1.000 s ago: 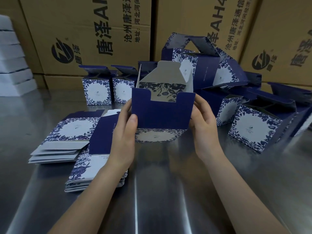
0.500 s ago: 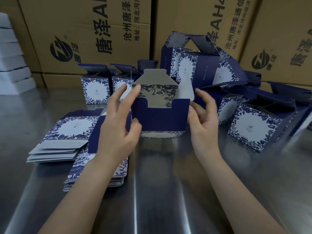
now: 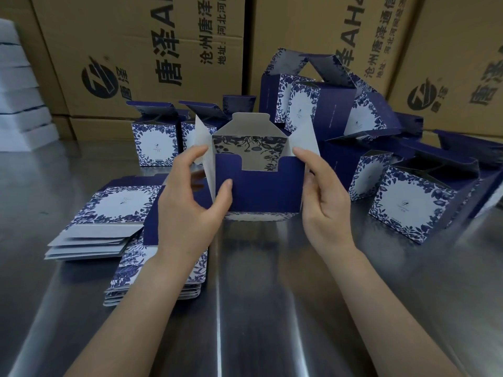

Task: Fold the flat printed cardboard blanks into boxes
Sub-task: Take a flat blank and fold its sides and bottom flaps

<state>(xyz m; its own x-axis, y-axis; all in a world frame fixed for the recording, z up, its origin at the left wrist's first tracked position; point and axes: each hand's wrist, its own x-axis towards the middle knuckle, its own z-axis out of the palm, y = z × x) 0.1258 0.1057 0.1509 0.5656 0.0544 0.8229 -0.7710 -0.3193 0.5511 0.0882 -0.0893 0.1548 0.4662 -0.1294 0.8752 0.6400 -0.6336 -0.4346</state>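
Since a moment ago both side flaps have swung open while the left hand (image 3: 190, 202) and right hand (image 3: 324, 202) grip the box (image 3: 258, 189), ready for tucking.

Half-folded navy box (image 3: 258, 186), flaps open

One head-worn wide-angle view is looking forward and down from the person's own eye line, sitting close over the steel tabletop (image 3: 258, 308). Both forearms are reaching in from the bottom edge, and the view is facing a wall of brown cartons (image 3: 141, 50) behind.
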